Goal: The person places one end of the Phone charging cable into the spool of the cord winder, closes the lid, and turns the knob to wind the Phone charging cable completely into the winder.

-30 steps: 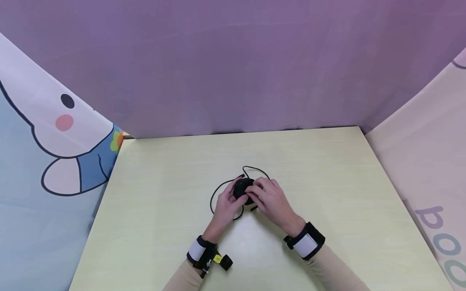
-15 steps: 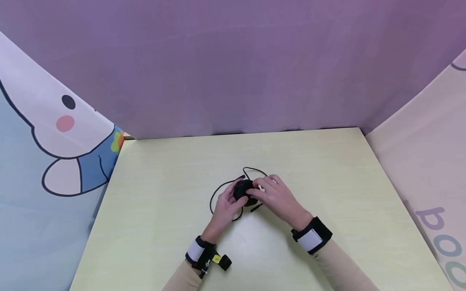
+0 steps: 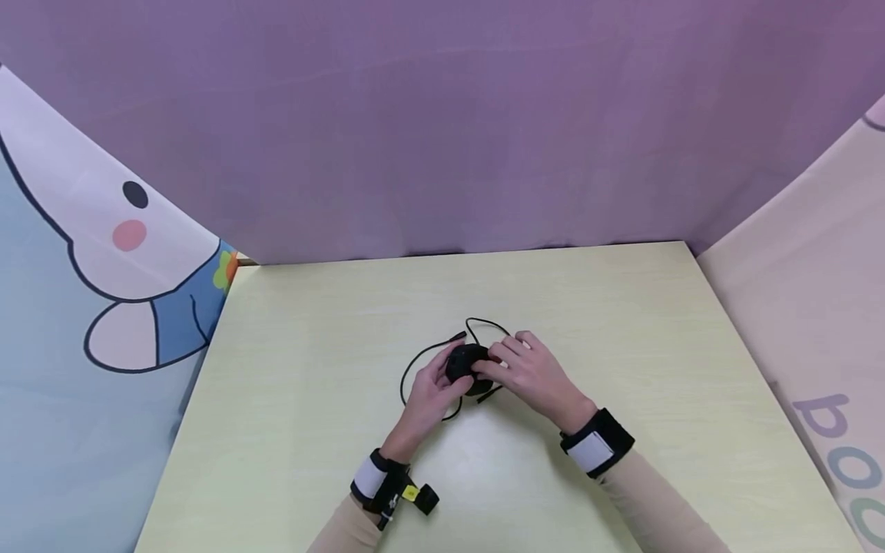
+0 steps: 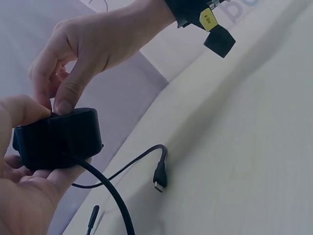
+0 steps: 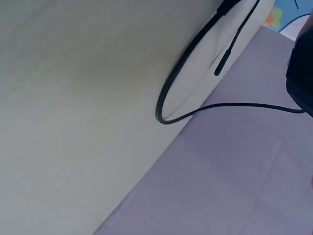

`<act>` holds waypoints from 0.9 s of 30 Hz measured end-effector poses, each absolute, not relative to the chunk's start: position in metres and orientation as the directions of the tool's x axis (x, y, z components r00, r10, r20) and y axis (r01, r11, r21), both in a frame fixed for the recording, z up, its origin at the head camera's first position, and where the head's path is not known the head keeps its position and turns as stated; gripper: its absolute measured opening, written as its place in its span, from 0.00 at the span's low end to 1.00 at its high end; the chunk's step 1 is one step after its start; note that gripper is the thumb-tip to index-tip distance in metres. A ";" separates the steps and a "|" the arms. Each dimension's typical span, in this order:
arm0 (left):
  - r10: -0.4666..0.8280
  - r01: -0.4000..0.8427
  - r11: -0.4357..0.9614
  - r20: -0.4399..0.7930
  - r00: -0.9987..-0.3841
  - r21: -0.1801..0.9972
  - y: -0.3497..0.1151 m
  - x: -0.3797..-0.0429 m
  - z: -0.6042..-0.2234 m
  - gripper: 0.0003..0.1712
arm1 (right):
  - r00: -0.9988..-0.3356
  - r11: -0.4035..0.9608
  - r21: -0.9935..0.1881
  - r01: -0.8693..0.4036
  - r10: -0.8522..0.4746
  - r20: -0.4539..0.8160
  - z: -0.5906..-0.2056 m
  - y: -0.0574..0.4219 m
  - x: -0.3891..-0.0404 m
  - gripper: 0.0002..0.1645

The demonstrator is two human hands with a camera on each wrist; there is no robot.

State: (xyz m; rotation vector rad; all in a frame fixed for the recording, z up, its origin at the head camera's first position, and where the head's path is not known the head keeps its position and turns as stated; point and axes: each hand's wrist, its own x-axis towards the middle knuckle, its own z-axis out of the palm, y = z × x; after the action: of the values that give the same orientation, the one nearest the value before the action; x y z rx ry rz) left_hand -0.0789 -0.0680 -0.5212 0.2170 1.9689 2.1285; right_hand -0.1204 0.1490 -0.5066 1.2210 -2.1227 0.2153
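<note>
A purple backdrop (image 3: 442,138) behind and a cartoon-printed panel (image 3: 173,273) beside the pale table (image 3: 318,353) suggest a screened-off booth.

Black device (image 4: 58,139): smooth, matt-looking plastic. Cable (image 4: 119,200): smooth, rubbery-looking sheath. Plug tip (image 4: 158,187): bare metal. Surface (image 3: 311,330): smooth, wood-like, faintly glossy. Backdrop (image 3: 442,138): matt, lightly creased cloth.

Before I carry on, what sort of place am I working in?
Probably a makeshift recording booth: a pale table, a purple sheet rising behind it like a backdrop, and a cartoon-printed sheet along the left side. The wider room is out of view.
</note>
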 end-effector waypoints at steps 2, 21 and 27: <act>0.270 -0.068 -0.074 -0.045 -0.962 0.995 -0.068 -0.079 -0.521 0.36 | -0.345 0.556 0.157 -0.817 -0.688 0.638 -0.508 0.148 -0.119 0.17; 0.215 -0.067 -0.158 -0.032 -0.976 0.985 -0.064 -0.080 -0.521 0.37 | -0.455 0.671 -0.046 -0.740 -0.449 0.769 -0.516 0.129 -0.109 0.19; 0.195 -0.077 -0.158 -0.045 -0.980 0.984 -0.063 -0.079 -0.522 0.36 | -0.482 0.683 -0.088 -0.725 -0.412 0.773 -0.517 0.125 -0.105 0.24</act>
State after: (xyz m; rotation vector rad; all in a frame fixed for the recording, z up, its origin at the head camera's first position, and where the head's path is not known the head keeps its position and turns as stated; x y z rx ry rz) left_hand -0.0793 -0.0628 -0.5218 0.1373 1.9114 2.2588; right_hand -0.1049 0.1251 -0.5167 0.8697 -2.1357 0.5282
